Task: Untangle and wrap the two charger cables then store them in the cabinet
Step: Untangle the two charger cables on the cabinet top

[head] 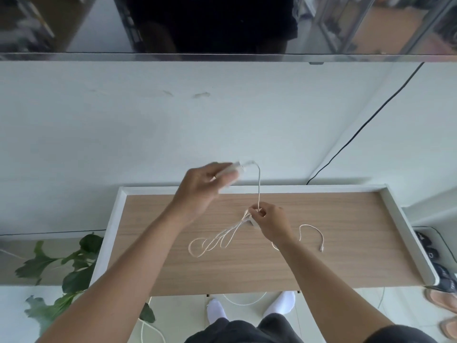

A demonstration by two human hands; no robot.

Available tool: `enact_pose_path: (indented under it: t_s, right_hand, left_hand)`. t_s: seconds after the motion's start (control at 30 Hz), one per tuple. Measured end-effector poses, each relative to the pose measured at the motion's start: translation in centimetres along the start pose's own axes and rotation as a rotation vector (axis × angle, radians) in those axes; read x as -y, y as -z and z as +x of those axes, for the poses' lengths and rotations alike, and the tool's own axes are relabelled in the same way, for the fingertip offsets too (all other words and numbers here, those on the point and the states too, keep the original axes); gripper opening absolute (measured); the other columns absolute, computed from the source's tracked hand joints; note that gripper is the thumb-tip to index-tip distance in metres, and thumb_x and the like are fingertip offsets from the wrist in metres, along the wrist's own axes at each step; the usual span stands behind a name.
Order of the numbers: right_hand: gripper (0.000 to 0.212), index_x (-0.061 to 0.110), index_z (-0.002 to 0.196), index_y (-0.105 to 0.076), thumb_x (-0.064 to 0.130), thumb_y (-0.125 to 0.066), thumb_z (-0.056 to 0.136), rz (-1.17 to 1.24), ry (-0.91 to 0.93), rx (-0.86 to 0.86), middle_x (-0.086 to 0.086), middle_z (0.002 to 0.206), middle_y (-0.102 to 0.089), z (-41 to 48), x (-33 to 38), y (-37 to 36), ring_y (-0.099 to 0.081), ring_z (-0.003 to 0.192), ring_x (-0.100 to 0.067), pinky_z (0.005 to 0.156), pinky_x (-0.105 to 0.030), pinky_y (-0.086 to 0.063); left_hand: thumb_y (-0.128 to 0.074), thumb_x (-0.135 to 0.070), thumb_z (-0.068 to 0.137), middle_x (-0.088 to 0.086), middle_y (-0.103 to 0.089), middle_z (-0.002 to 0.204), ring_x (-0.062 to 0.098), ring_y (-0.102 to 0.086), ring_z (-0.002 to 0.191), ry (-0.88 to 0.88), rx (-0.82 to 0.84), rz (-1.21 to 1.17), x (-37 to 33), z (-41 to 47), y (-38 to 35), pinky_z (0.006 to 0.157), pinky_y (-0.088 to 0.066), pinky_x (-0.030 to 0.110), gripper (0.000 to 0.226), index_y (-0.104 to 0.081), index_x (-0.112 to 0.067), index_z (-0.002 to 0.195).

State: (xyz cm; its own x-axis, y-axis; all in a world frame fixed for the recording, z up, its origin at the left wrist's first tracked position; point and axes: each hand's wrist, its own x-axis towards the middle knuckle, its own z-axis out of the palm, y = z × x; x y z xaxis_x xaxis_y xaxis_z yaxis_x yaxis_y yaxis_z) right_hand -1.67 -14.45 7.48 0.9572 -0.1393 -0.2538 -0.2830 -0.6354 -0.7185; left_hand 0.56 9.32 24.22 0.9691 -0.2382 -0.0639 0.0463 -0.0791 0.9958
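My left hand point(205, 180) is raised above the back of the wooden cabinet top point(346, 256) and grips a white charger plug point(231, 169). From that plug a white cable point(259, 186) drops straight down to my right hand point(269, 220), which pinches the cable where the strands cross. Below and left of that hand, tangled loops point(212, 243) of pale cable lie on the wood. Another cable end point(314, 233) curls to the right and finishes in a small connector. I cannot tell which strand belongs to which charger.
A white raised rim point(405, 219) frames the cabinet top. A dark screen point(197, 26) hangs on the wall above, with a black cord point(358, 129) running down. A leafy plant point(74, 266) stands at left, shoes point(442, 276) at right, and more white cable point(244, 302) on the floor.
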Motion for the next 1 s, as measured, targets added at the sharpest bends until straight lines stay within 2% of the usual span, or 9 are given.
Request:
enact_pose_path:
  t_s: [0.07, 0.17, 0.27, 0.33, 0.47, 0.57, 0.7, 0.83, 1.0]
  right_hand:
    - [0.024, 0.020, 0.087, -0.079, 0.036, -0.069, 0.102, -0.058, -0.005, 0.012, 0.006, 0.058, -0.053, 0.1, -0.8, -0.3, -0.049, 0.060, -0.013, 0.063, -0.034, -0.041]
    - [0.032, 0.016, 0.084, -0.075, 0.040, -0.067, 0.103, -0.123, -0.006, 0.019, 0.004, 0.065, -0.060, 0.3, -1.5, -0.4, -0.054, 0.065, -0.015, 0.062, -0.034, -0.041]
    - [0.028, 0.021, 0.089, -0.078, 0.044, -0.068, 0.102, -0.200, -0.001, 0.043, 0.003, 0.088, -0.075, 1.0, -1.7, -0.3, -0.068, 0.084, -0.021, 0.074, -0.037, -0.054]
    - [0.019, 0.025, 0.091, -0.078, 0.042, -0.074, 0.100, -0.158, 0.003, 0.003, 0.008, 0.091, -0.077, 1.0, -1.4, -0.2, -0.070, 0.088, -0.018, 0.079, -0.037, -0.055]
    - [0.016, 0.023, 0.087, -0.076, 0.035, -0.081, 0.097, -0.044, 0.021, -0.066, 0.009, 0.082, -0.075, 0.5, -0.3, 0.5, -0.067, 0.080, -0.002, 0.070, -0.020, -0.044]
    - [0.018, 0.024, 0.088, -0.077, 0.038, -0.079, 0.099, -0.074, 0.071, -0.075, 0.011, 0.084, -0.075, -0.1, 0.0, 0.7, -0.064, 0.078, -0.001, 0.069, -0.015, -0.041]
    - [0.015, 0.024, 0.093, -0.080, 0.037, -0.078, 0.100, -0.114, 0.114, -0.004, 0.017, 0.085, -0.072, -1.2, 0.7, 0.8, -0.060, 0.076, 0.009, 0.067, -0.005, -0.039]
    - [0.016, 0.028, 0.101, -0.081, 0.041, -0.073, 0.103, -0.172, 0.142, 0.138, 0.018, 0.090, -0.076, -2.2, 1.5, 0.0, -0.068, 0.085, 0.000, 0.067, -0.004, -0.041]
    - [0.010, 0.027, 0.102, -0.082, 0.035, -0.076, 0.102, -0.124, 0.171, 0.257, 0.019, 0.083, -0.076, -2.9, 2.0, -1.8, -0.070, 0.081, 0.005, 0.075, -0.005, -0.044]
  left_hand:
    - [-0.074, -0.036, 0.100, 0.010, -0.079, 0.102, 0.010, -0.053, 0.081, 0.013, -0.095, -0.142, -0.7, 0.4, 1.2, 0.055, -0.034, 0.019, 0.028, -0.085, -0.019, 0.118]
    - [-0.075, -0.037, 0.100, 0.016, -0.078, 0.105, 0.015, -0.050, 0.087, -0.002, -0.118, -0.160, -0.8, 0.4, 2.6, 0.054, -0.028, 0.025, 0.026, -0.086, -0.018, 0.113]
    - [-0.073, -0.051, 0.097, 0.005, -0.080, 0.110, 0.016, -0.052, 0.089, 0.048, -0.168, -0.166, 1.0, -0.1, 3.6, 0.056, -0.033, 0.024, 0.035, -0.086, -0.021, 0.111]
    - [-0.071, -0.054, 0.100, -0.002, -0.082, 0.117, 0.014, -0.054, 0.091, 0.123, -0.220, -0.142, 2.7, -0.2, 4.4, 0.062, -0.037, 0.027, 0.034, -0.085, -0.025, 0.114]
    - [-0.081, -0.044, 0.097, -0.004, -0.084, 0.106, 0.005, -0.070, 0.087, 0.215, -0.270, 0.048, 8.4, -1.2, 6.5, 0.076, -0.052, 0.033, 0.027, -0.081, -0.024, 0.115]
    - [-0.091, -0.042, 0.085, -0.007, -0.083, 0.108, 0.012, -0.078, 0.097, 0.347, -0.289, 0.268, 15.0, -3.3, 8.0, 0.087, -0.062, 0.039, 0.037, -0.074, -0.026, 0.113]
    - [-0.089, -0.039, 0.084, -0.005, -0.075, 0.105, 0.019, -0.072, 0.090, 0.510, -0.299, 0.546, 21.6, -6.5, 8.6, 0.074, -0.055, 0.037, 0.038, -0.065, -0.023, 0.109]
    - [-0.081, -0.044, 0.087, -0.002, -0.072, 0.090, 0.023, -0.067, 0.078, 0.570, -0.249, 0.686, 25.0, -7.6, 8.2, 0.062, -0.046, 0.036, 0.033, -0.060, -0.022, 0.099]
    - [-0.079, -0.041, 0.088, 0.000, -0.071, 0.092, 0.026, -0.068, 0.084, 0.673, -0.138, 0.789, 27.5, -8.6, 8.6, 0.069, -0.049, 0.036, 0.026, -0.062, -0.021, 0.095]
